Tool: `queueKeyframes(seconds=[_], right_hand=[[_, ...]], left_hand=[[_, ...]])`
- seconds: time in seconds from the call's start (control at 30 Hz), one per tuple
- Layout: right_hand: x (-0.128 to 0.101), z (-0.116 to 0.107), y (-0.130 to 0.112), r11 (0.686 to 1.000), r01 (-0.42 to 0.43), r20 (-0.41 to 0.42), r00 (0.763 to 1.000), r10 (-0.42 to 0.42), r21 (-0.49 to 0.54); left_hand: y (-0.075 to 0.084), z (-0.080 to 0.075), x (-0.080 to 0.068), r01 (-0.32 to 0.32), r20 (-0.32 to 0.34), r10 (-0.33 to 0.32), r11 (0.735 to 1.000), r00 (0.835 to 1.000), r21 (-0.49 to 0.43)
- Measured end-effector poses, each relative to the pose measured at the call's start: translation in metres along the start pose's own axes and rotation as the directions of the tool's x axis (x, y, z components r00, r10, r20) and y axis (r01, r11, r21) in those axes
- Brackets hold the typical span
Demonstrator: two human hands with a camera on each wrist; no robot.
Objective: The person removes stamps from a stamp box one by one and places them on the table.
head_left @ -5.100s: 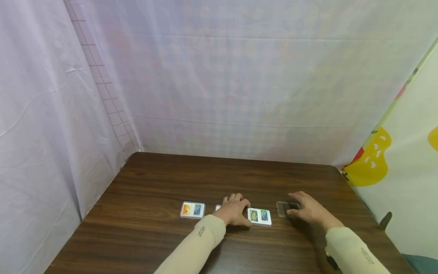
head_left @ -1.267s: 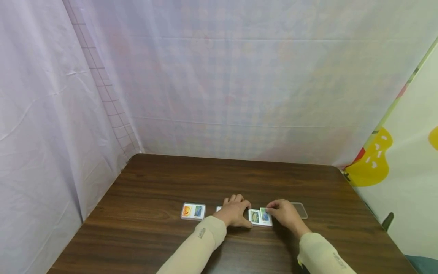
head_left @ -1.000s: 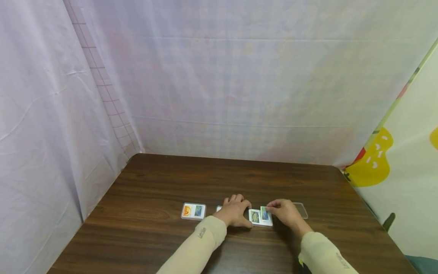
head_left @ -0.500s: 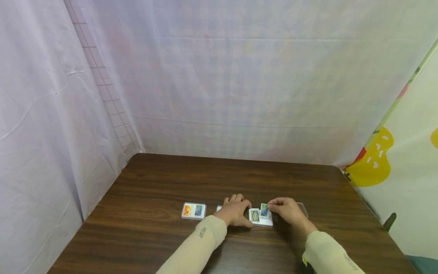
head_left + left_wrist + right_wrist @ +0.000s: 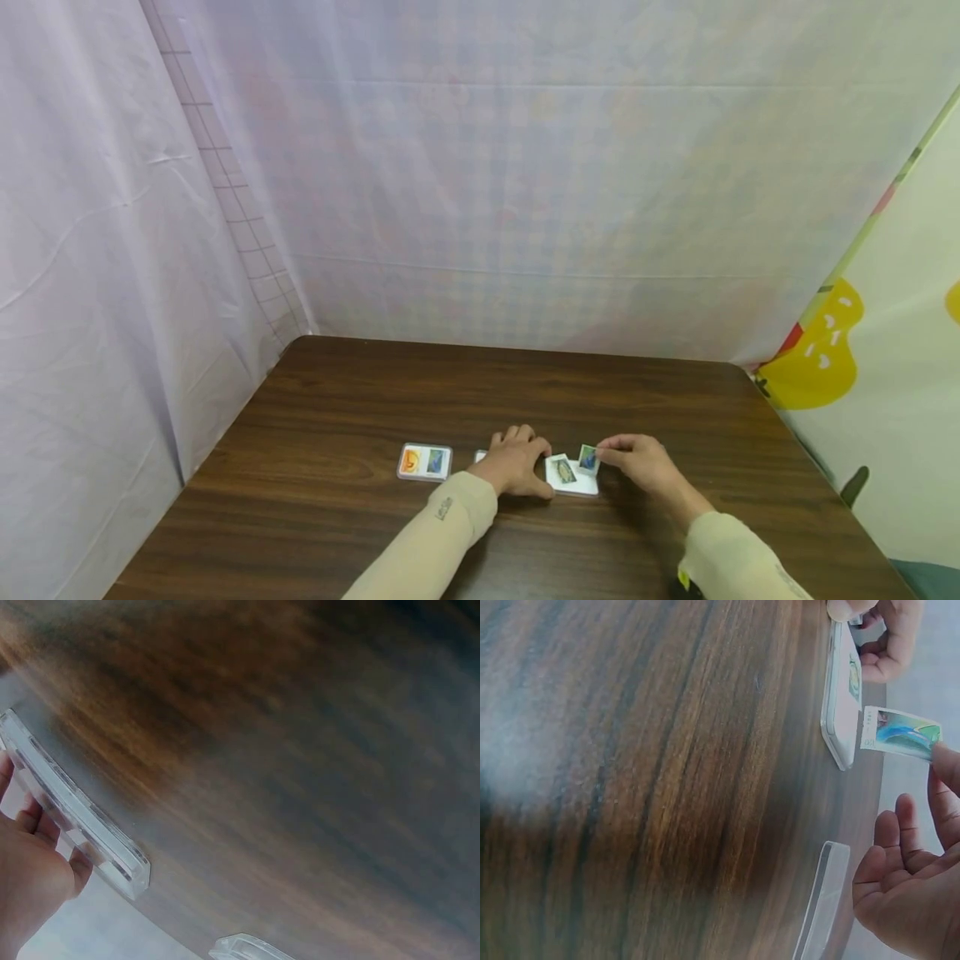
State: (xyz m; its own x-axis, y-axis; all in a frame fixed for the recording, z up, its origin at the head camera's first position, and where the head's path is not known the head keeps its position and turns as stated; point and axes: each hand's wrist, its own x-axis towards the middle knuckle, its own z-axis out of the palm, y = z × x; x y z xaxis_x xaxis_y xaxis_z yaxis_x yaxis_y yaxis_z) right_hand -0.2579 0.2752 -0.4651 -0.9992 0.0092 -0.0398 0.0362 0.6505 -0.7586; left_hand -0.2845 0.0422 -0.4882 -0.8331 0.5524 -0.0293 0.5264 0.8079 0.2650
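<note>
Removal of small picture cards from a clear case looks to be the step in hand. The right hand pinches a blue-and-green card between thumb and forefinger, its other fingers loosely spread, and holds it lifted just above the right end of the open case tray; the right wrist view shows the card clear of the tray, edge-on and apart from it. A second card, greenish, lies askew in the tray, at about nine o'clock from the lifted one. The left hand rests on the table with fingers curled down against the tray's left end, steadying it; the left wrist view shows its fingers touching the side of a clear plastic edge. Behind the right hand, at roughly three o'clock from the tray, a clear lid lies flat and apart. Well off at nine o'clock from the left hand sits a closed case with an orange and a blue card inside. As a judgement, the next move calls for carrying the pinched card away without bending it and setting it down, then getting a fingertip under the skewed card while the left hand keeps the tray from sliding.
</note>
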Motion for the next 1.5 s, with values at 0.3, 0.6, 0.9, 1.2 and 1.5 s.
queueKeyframes(seconds=[0.3,0.6,0.9,1.2,1.5], right_hand=[[-0.009,-0.004,-0.005,1.000,-0.014,0.041,0.999,0.014,0.013],[-0.023,-0.004,-0.005,0.999,0.013,0.074,0.997,-0.015,0.032],[-0.038,0.000,-0.006,0.999,-0.023,0.195,0.981,0.013,0.046],[-0.044,0.012,-0.005,0.998,0.046,0.191,0.980,-0.052,0.035],[-0.046,0.021,-0.005,0.997,0.034,0.092,0.995,-0.027,-0.075]], left_hand=[[0.001,-0.003,-0.003,0.002,0.010,-0.001,1.000,1.000,-0.012],[0.002,-0.005,-0.004,0.002,0.010,-0.002,1.000,1.000,-0.018],[0.003,-0.004,-0.003,0.000,-0.002,0.000,1.000,1.000,-0.009],[0.002,-0.004,-0.003,0.005,-0.003,-0.005,1.000,1.000,-0.011],[0.003,-0.006,-0.004,0.005,0.004,-0.005,1.000,1.000,-0.013]])
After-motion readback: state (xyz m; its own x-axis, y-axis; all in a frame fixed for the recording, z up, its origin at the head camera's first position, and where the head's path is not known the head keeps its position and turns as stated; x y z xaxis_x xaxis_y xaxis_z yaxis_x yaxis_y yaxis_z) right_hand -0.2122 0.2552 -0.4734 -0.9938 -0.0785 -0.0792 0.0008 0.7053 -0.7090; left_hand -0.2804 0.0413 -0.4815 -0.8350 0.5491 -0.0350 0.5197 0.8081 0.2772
